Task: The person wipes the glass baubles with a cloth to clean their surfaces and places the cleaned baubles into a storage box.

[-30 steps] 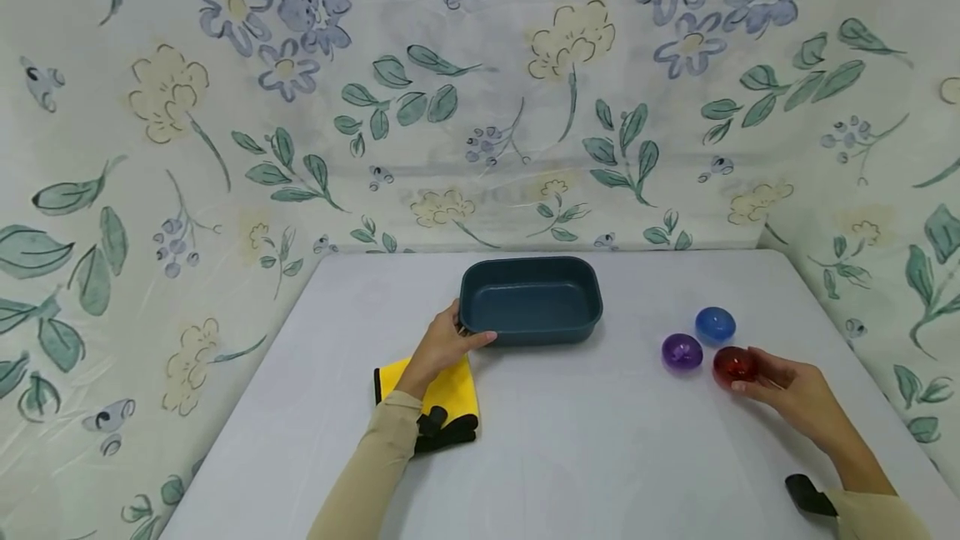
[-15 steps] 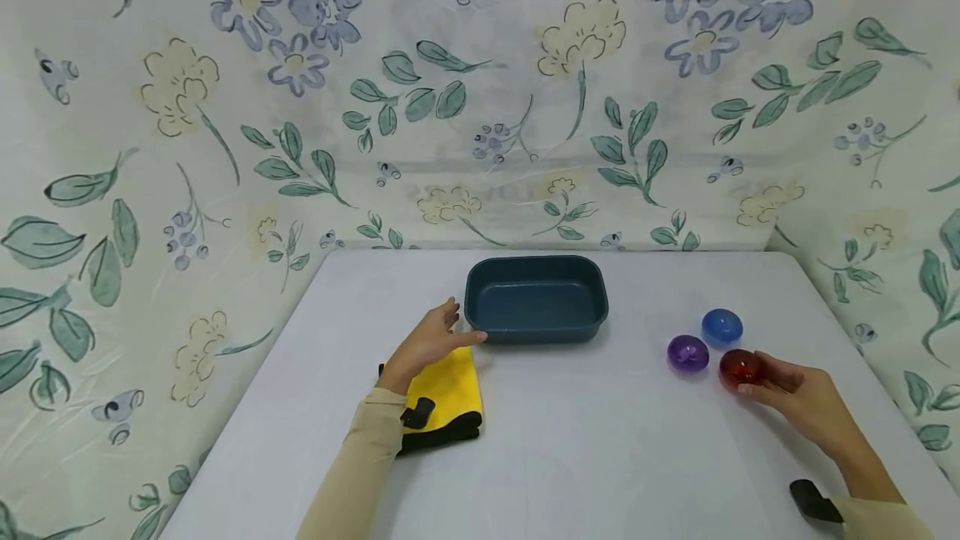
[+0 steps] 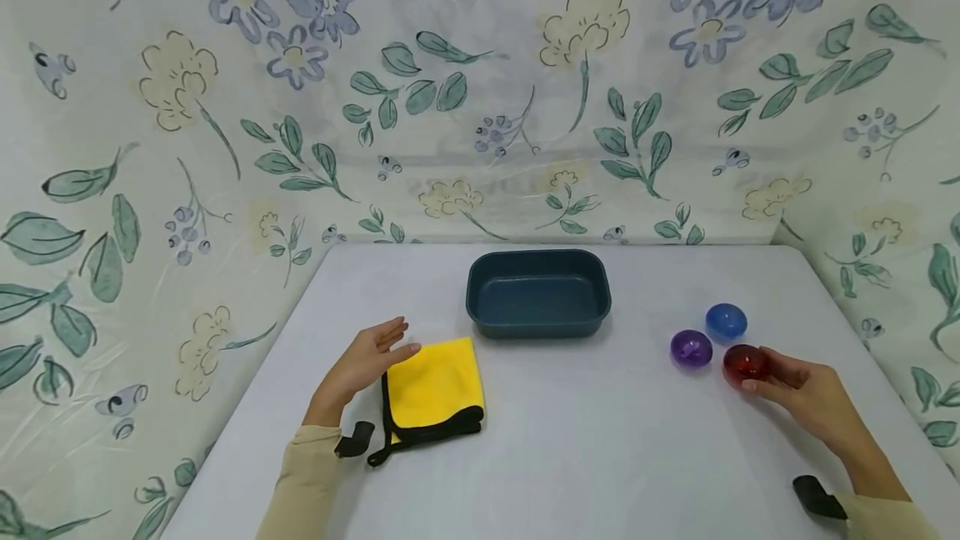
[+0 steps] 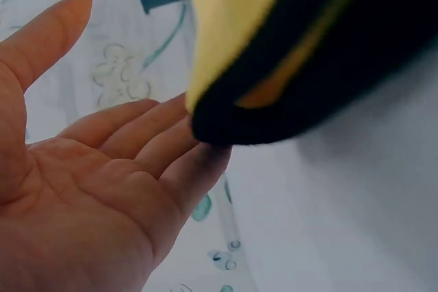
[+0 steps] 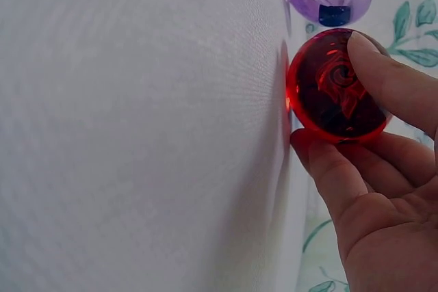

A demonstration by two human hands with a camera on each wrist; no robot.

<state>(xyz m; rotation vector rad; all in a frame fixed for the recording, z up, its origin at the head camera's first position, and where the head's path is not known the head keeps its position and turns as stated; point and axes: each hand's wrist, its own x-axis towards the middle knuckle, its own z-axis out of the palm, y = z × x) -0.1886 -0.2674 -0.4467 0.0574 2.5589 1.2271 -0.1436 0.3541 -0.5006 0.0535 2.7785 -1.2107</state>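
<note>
Nearest us, left hand [image 3: 360, 365] w/ fingers straight, holding nothing, beside the yellow cloth [image 3: 435, 386]. Right hand [image 3: 806, 394] pinches the red ball [image 3: 745, 362] on the table [image 3: 585, 457], next to purple ball [image 3: 691, 348] & blue ball [image 3: 726, 321]. Further back, dark bin [image 3: 537, 293] w/ nothing in it.

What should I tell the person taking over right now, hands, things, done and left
Left hand: open, palm up, holding nothing, beside the left edge of the yellow cloth.
Right hand: its fingers and thumb pinch the red ball, which sits on the table.
Purple ball and blue ball lie just beyond the red one.
The dark blue tray stands at the table's middle back, with nothing in it.
Done: red ball gripped. Left, as it looks: probably lift it and move the balls to the tray; the cloth is folded and untouched.
</note>
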